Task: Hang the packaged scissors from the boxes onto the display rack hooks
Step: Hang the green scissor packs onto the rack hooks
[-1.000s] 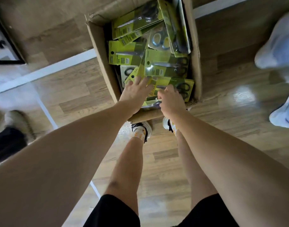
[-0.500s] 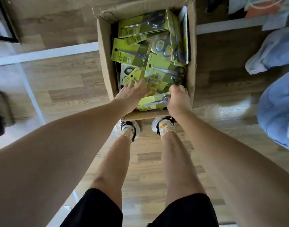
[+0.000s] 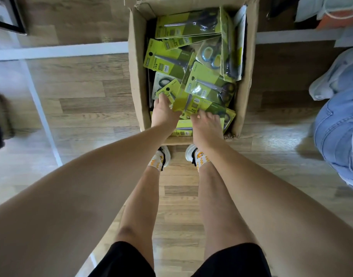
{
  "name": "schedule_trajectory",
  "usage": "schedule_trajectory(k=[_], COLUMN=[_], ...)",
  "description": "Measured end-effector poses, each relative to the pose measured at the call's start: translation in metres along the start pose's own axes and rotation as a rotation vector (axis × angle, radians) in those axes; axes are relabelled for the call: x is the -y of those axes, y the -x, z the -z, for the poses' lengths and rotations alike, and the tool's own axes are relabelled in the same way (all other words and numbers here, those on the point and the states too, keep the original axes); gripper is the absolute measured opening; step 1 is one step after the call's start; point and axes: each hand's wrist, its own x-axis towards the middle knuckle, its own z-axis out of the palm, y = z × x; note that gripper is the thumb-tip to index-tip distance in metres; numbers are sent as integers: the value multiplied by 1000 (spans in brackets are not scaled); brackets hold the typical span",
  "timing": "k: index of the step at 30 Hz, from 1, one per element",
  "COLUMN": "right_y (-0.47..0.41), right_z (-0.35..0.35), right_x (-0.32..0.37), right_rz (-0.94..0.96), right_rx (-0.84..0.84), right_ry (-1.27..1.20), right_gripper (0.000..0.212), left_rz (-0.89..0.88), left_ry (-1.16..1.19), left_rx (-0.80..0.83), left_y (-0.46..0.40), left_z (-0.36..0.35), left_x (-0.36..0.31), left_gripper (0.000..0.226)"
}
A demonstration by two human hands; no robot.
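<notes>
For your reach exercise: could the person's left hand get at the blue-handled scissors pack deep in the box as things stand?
Probably yes. The blue-handled scissors pack lies largely uncovered in the open box, though the left hand is occupied with nearer packs.

We cannot see the left hand [image 3: 163, 114] fingertips, tucked under a scissors pack [image 3: 188, 105]. The cardboard box [image 3: 137, 80] is cut off at the far edge; lower packs lie buried.
</notes>
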Motion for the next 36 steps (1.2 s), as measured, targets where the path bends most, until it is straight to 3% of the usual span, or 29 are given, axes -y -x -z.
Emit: schedule_trajectory(k=[4, 9, 12, 15, 20, 25, 28, 36], right_y=[-6, -4, -1, 2, 4, 15, 25, 89], right_z=[5, 6, 12, 24, 62, 121, 155, 284], right_x=[-2, -2, -4, -7, 5, 48, 78, 163], right_rz=[-11, -46, -103, -114, -183, -137, -125, 81], right_rx=[27, 84, 61, 69, 30, 64, 15, 66], right_ry=[-30, -198, -255, -289, -423, -443, -435, -434], right_gripper=[39, 32, 34, 49, 34, 49, 11, 39], left_rz=[57, 75, 125, 152, 87, 26, -26, 0], left_ry=[16, 15, -35, -52, -18, 5, 43, -19], left_rx=[144, 143, 119, 82, -4, -95, -164, -261], left_y=[-13, -9, 0, 12, 34, 60, 80, 173], left_z=[6, 15, 26, 43, 80, 122, 154, 279], left_x=[-6, 4, 24, 43, 54, 42, 35, 14], left_gripper=[28, 16, 14, 18, 35, 32, 36, 41])
